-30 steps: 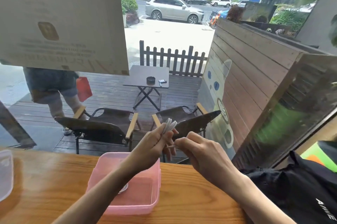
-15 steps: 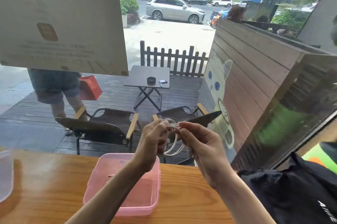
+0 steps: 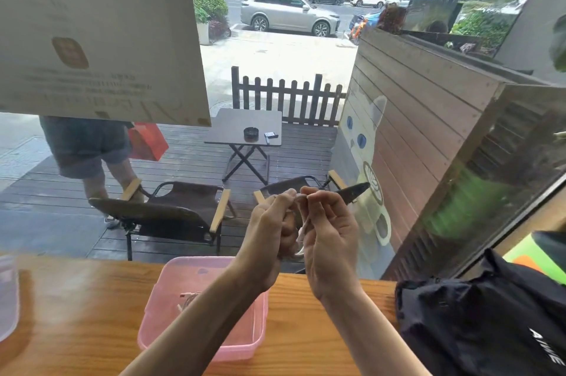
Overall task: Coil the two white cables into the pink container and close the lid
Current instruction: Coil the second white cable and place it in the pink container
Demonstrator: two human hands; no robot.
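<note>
Half a sec on, the wide cable loop is gone: left hand [image 3: 273, 231] & right hand [image 3: 329, 231] meet fingertip to fingertip above the counter [image 3: 76, 314], pinching one white cable [image 3: 301, 230] now bunched tight between them. A second cable [image 3: 187, 299] lies in the single open pink container [image 3: 171, 332] below, partly hidden by the left forearm. On the black bag [image 3: 477, 323] at right, white lettering is too cut off to read.

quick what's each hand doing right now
Left hand: closed on the white cable.
Right hand: fingers pinching the same cable.
</note>
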